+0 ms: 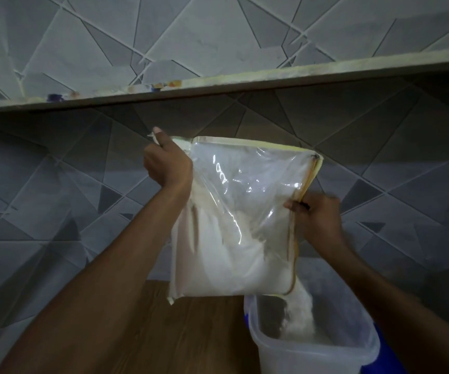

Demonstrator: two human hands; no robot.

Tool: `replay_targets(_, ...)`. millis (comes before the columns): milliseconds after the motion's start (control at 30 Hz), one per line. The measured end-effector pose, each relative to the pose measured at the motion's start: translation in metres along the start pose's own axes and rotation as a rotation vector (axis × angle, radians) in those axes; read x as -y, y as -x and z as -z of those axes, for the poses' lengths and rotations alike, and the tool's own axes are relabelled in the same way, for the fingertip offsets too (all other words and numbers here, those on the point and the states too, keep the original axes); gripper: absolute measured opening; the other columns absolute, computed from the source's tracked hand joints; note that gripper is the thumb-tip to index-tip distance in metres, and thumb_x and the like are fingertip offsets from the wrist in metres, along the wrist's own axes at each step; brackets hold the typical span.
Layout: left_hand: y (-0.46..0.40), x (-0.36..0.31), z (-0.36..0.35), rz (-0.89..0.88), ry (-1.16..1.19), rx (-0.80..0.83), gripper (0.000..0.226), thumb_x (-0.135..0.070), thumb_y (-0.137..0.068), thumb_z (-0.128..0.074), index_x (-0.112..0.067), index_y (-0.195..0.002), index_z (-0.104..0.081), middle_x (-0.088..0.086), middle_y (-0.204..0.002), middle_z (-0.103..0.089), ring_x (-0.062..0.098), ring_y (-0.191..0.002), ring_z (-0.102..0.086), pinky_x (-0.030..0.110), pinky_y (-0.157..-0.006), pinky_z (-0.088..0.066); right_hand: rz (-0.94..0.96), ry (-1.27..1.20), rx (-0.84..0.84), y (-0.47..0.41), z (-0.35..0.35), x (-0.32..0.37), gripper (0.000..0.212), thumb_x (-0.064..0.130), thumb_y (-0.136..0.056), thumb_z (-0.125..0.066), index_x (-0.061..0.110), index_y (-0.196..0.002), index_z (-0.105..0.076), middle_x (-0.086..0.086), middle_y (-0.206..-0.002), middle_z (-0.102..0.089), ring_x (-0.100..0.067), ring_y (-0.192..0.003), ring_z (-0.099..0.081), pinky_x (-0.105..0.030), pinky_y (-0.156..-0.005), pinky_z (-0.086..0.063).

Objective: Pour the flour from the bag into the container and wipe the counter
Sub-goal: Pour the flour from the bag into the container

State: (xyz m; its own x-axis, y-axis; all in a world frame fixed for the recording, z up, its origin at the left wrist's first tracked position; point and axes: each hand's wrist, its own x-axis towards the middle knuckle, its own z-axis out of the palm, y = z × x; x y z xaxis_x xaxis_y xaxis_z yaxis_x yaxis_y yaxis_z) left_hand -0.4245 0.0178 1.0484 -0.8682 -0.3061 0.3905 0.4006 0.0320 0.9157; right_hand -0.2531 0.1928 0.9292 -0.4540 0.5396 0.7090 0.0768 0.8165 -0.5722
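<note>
Clear plastic bag (234, 217) of white flour, held up in the air over the brown wood-grain worktop (164, 333), in front of the grey geometric-patterned tiled wall (56, 184). Turned on end: long axis close to vertical, leaning a little, with the pale yellow zip edge running down the right side and the opening aimed downward at the lower right corner. White flour (300, 309) spilling from that corner in a stream into the translucent plastic container (312, 354) directly beneath, near the bottom right of the view. Small heap of flour already on the container floor. Bulk of the flour settled in the lower half of the bag; upper half see-through and glossy with reflections.

Left hand (168, 164) clenched round the upper left corner of the bag, fingers curled, thumb up. Right hand (316, 217) pinching the zip edge midway down the right side, fingers folded on the plastic. Both forearms reaching up from the bottom of the view.

Blue item (388, 354) partly hidden behind the container; cannot tell what. Grey shelf (245, 82) slanting across the wall above, with small coloured objects on it, blurred.
</note>
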Motion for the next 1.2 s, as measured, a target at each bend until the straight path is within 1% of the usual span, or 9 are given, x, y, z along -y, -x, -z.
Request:
replay_targets(200, 0.004, -0.004, -0.005, -0.072, 0.0, 0.009, 0.059, -0.039, -0.108, -0.035, 0.011, -0.108, -0.066, 0.03, -0.115, -0.066, 0.044, -0.109, -0.061, 0.043, -0.084, -0.046, -0.071, -0.04, 0.036, -0.001, 0.007, -0.001, 0.019, 0.011, -0.083, -0.079, 0.008, -0.066, -0.072, 0.016, -0.05, -0.053, 0.0, -0.046, -0.048, -0.02, -0.053, -0.034)
replay_targets(367, 0.011, -0.008, -0.008, -0.147, 0.003, 0.0, 0.059, -0.041, -0.107, -0.036, 0.008, -0.102, -0.069, 0.029, -0.107, -0.069, 0.043, -0.102, -0.064, 0.042, -0.079, -0.048, 0.024, 0.048, 0.141, 0.004, 0.008, 0.006, 0.02, 0.013, -0.081, -0.081, -0.005, -0.073, -0.075, -0.014, -0.066, -0.07, -0.01, -0.054, -0.054, -0.02, -0.058, -0.038)
replay_targets(567, 0.009, -0.019, -0.005, -0.137, 0.003, -0.024, 0.056, -0.039, -0.108, -0.035, 0.008, -0.109, -0.065, 0.028, -0.118, -0.066, 0.043, -0.114, -0.058, 0.04, -0.086, -0.041, 0.024, 0.034, 0.073, -0.003, 0.011, 0.01, 0.03, 0.014, -0.082, -0.08, -0.006, -0.063, -0.066, -0.009, -0.054, -0.059, -0.017, -0.052, -0.049, -0.027, -0.055, -0.032)
replay_targets(733, 0.008, -0.022, -0.003, -0.147, 0.018, -0.048, 0.055, -0.038, -0.108, -0.036, 0.008, -0.106, -0.066, 0.026, -0.115, -0.067, 0.042, -0.111, -0.059, 0.039, -0.083, -0.042, -0.027, 0.015, 0.016, -0.009, 0.019, 0.004, 0.024, 0.017, -0.081, -0.081, -0.003, -0.07, -0.073, -0.013, -0.06, -0.066, -0.025, -0.056, -0.061, -0.036, -0.06, -0.051)
replay_targets(833, 0.007, -0.02, -0.003, -0.196, 0.034, -0.053, 0.058, -0.041, -0.106, -0.036, 0.007, -0.097, -0.067, 0.027, -0.105, -0.069, 0.043, -0.103, -0.062, 0.041, -0.079, -0.044, 0.004, 0.033, 0.034, 0.001, 0.014, 0.015, 0.03, 0.017, -0.083, -0.08, -0.003, -0.064, -0.067, 0.001, -0.049, -0.05, -0.007, -0.047, -0.046, -0.026, -0.053, -0.038)
replay_targets(900, 0.012, -0.016, -0.005, -0.217, 0.039, -0.043, 0.06, -0.042, -0.105, -0.036, 0.006, -0.091, -0.068, 0.027, -0.098, -0.07, 0.044, -0.096, -0.064, 0.042, -0.075, -0.047, 0.004, 0.089, 0.139, 0.001, 0.016, 0.023, 0.029, 0.018, -0.081, -0.081, -0.005, -0.067, -0.069, -0.003, -0.052, -0.056, -0.012, -0.05, -0.051, -0.02, -0.053, -0.035)
replay_targets(1033, 0.004, -0.009, 0.001, -0.18, 0.046, -0.077, 0.056, -0.036, -0.107, -0.036, 0.007, -0.09, -0.068, 0.027, -0.095, -0.07, 0.044, -0.094, -0.065, 0.041, -0.074, -0.046, -0.033, 0.011, 0.012, -0.002, 0.015, 0.014, 0.023, 0.014, -0.083, -0.079, -0.006, -0.073, -0.073, -0.019, -0.064, -0.068, -0.025, -0.056, -0.059, -0.034, -0.058, -0.044)
replay_targets(1133, 0.01, -0.005, 0.0, -0.212, 0.049, -0.058, 0.057, -0.036, -0.107, -0.037, 0.01, -0.091, -0.067, 0.03, -0.097, -0.069, 0.045, -0.094, -0.064, 0.042, -0.075, -0.045, 0.024, 0.065, 0.144, 0.008, 0.006, 0.023, 0.033, 0.013, -0.084, -0.078, -0.009, -0.064, -0.063, -0.011, -0.054, -0.058, -0.012, -0.048, -0.046, -0.015, -0.051, -0.036)
replay_targets(1200, 0.014, -0.004, 0.0, -0.197, 0.037, -0.062, 0.057, -0.035, -0.108, -0.037, 0.012, -0.096, -0.067, 0.032, -0.103, -0.068, 0.045, -0.101, -0.062, 0.042, -0.079, -0.042, 0.022, 0.101, 0.21, 0.002, 0.009, 0.023, 0.031, 0.014, -0.081, -0.081, -0.009, -0.066, -0.066, -0.014, -0.059, -0.061, -0.014, -0.051, -0.046, -0.017, -0.052, -0.035)
